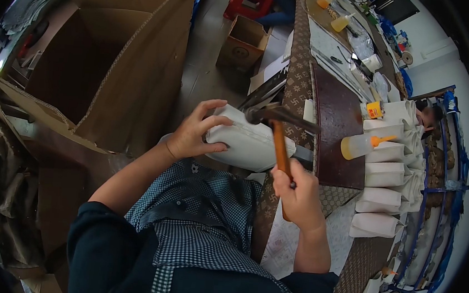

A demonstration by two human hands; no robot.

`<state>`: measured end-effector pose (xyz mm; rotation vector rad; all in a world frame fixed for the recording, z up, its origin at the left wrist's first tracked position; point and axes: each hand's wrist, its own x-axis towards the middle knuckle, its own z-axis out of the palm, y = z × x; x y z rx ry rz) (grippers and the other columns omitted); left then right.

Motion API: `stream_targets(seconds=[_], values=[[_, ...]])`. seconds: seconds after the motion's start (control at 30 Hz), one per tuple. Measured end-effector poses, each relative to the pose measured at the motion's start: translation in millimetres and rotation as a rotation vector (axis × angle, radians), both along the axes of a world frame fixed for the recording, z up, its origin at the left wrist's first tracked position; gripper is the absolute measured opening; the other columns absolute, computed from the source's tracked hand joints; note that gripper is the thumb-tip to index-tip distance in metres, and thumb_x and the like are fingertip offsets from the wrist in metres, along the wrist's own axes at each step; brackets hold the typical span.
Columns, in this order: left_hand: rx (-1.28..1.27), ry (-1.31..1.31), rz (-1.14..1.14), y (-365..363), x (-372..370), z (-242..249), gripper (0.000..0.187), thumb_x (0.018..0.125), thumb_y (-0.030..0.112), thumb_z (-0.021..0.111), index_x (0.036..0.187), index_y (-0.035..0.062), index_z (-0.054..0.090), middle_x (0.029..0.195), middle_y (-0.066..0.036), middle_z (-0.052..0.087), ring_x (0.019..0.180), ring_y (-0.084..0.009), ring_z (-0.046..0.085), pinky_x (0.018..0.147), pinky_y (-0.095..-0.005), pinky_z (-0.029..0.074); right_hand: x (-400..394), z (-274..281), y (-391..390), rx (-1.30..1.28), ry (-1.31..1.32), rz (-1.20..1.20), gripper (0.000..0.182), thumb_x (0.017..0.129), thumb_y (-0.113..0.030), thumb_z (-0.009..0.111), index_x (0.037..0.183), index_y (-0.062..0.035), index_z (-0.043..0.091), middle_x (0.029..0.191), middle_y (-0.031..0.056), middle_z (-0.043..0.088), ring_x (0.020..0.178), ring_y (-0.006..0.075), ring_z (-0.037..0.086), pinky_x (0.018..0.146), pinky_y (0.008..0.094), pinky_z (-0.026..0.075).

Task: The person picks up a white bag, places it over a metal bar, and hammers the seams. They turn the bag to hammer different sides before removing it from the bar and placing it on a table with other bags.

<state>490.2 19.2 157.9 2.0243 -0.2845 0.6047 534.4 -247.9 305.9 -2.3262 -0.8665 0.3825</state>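
My left hand [195, 132] grips the left end of a white fabric piece [243, 144], thumb below and fingers spread over its top. In my right hand [299, 195] is a hammer [282, 148] with an orange-brown wooden handle. Its dark metal head lies over the upper edge of the white piece; whether the two touch I cannot tell. A grey metal bar shows beside the piece, near my right hand. To the right is a dark red board [339, 128], with a glue bottle [360, 146] with an orange nozzle lying at its edge.
A large open cardboard box [145, 77] stands at the left, a smaller box [243, 44] farther ahead. Stacked white pieces [377, 201] line the table's right side. A yellow tub [374, 109] and more glue bottles [340, 23] are farther up. Another person's leg [278, 5] shows at the top.
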Motion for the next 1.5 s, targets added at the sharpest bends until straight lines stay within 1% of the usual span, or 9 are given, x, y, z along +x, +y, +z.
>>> stream_targets(seconds=[0.17, 0.3, 0.4, 0.7, 0.8, 0.93, 1.13, 1.33, 1.5], values=[[0.047, -0.021, 0.024, 0.1, -1.8, -5.9, 0.060, 0.070, 0.024, 0.090, 0.120, 0.0114, 0.059, 0.146, -0.017, 0.044, 0.129, -0.0375, 0.054, 0.100, -0.0429, 0.055, 6.3, -1.2, -0.3, 0.012, 0.081, 0.036, 0.024, 0.098, -0.022, 0.062, 0.087, -0.0010, 0.056, 0.061, 0.0178, 0.058, 0.052, 0.0331, 0.061, 0.051, 0.0415, 0.045], [-0.016, -0.007, 0.032, -1.1, 0.3, -14.7, 0.077, 0.071, 0.029, 0.090, 0.134, 0.0112, 0.049, 0.149, -0.019, 0.041, 0.132, -0.0389, 0.051, 0.103, -0.0434, 0.052, 0.5, 12.7, 8.4, 0.181, 0.104, -0.013, 0.025, 0.097, -0.022, 0.062, 0.086, -0.0008, 0.055, 0.061, 0.0183, 0.058, 0.051, 0.0345, 0.060, 0.050, 0.0415, 0.045], [-0.044, 0.015, 0.092, -4.8, -1.9, -17.6, 0.103, 0.069, 0.039, 0.091, 0.150, 0.0109, 0.034, 0.153, -0.021, 0.035, 0.139, -0.0403, 0.042, 0.111, -0.0452, 0.044, 10.0, -21.1, 13.9, -0.141, -0.089, 0.082, 0.025, 0.096, -0.021, 0.062, 0.082, -0.0020, 0.052, 0.060, 0.0195, 0.060, 0.055, 0.0379, 0.063, 0.051, 0.0445, 0.047], [-0.287, 0.289, -0.039, -22.3, -0.5, -33.9, 0.140, 0.060, 0.047, 0.094, 0.162, 0.0126, 0.006, 0.157, -0.024, 0.027, 0.146, -0.0427, 0.031, 0.120, -0.0470, 0.032, -0.7, -3.2, 16.1, 0.013, -0.140, 0.098, 0.020, 0.095, -0.020, 0.063, 0.088, -0.0025, 0.057, 0.060, 0.0151, 0.061, 0.052, 0.0322, 0.064, 0.049, 0.0401, 0.049], [-0.268, 0.331, -0.027, -21.0, 1.1, -30.8, 0.142, 0.058, 0.046, 0.095, 0.163, 0.0137, 0.004, 0.157, -0.024, 0.027, 0.146, -0.0434, 0.031, 0.119, -0.0474, 0.032, 2.0, -7.7, 13.1, -0.232, -0.277, 0.198, 0.018, 0.098, -0.015, 0.061, 0.095, 0.0023, 0.062, 0.066, 0.0129, 0.062, 0.055, 0.0175, 0.061, 0.052, 0.0305, 0.046], [-0.176, 0.353, -0.032, -15.5, -2.0, -24.9, 0.142, 0.058, 0.043, 0.095, 0.163, 0.0137, 0.002, 0.156, -0.024, 0.027, 0.145, -0.0437, 0.033, 0.119, -0.0467, 0.033, -4.9, 16.7, 17.1, 0.043, -0.104, 0.141, 0.015, 0.096, -0.013, 0.061, 0.092, 0.0015, 0.061, 0.064, 0.0150, 0.061, 0.054, 0.0252, 0.064, 0.050, 0.0335, 0.046], [-0.168, 0.433, -0.024, -15.2, -4.6, -14.6, 0.139, 0.060, 0.038, 0.093, 0.162, 0.0124, 0.003, 0.151, -0.024, 0.032, 0.141, -0.0430, 0.037, 0.117, -0.0442, 0.035, -6.5, 8.7, 32.7, -0.359, -0.360, 0.224, 0.016, 0.094, -0.015, 0.063, 0.094, 0.0008, 0.061, 0.062, 0.0141, 0.062, 0.052, 0.0278, 0.064, 0.049, 0.0354, 0.048], [-0.047, 0.345, 0.069, -19.3, -4.8, -17.0, 0.130, 0.065, 0.032, 0.091, 0.162, 0.0137, 0.007, 0.148, -0.023, 0.036, 0.137, -0.0434, 0.041, 0.114, -0.0461, 0.039, -14.2, 39.3, 49.0, 0.040, -0.398, 0.283, 0.017, 0.092, -0.018, 0.066, 0.094, -0.0013, 0.061, 0.058, 0.0128, 0.062, 0.050, 0.0292, 0.064, 0.050, 0.0390, 0.049], [-0.008, 0.360, 0.086, -18.2, -3.9, -20.7, 0.132, 0.063, 0.034, 0.093, 0.162, 0.0144, 0.008, 0.148, -0.023, 0.036, 0.137, -0.0431, 0.041, 0.114, -0.0455, 0.039, -3.3, -0.1, 46.6, -0.352, -0.461, 0.274, 0.018, 0.092, -0.020, 0.065, 0.094, -0.0019, 0.061, 0.058, 0.0125, 0.062, 0.051, 0.0304, 0.065, 0.051, 0.0410, 0.051]])
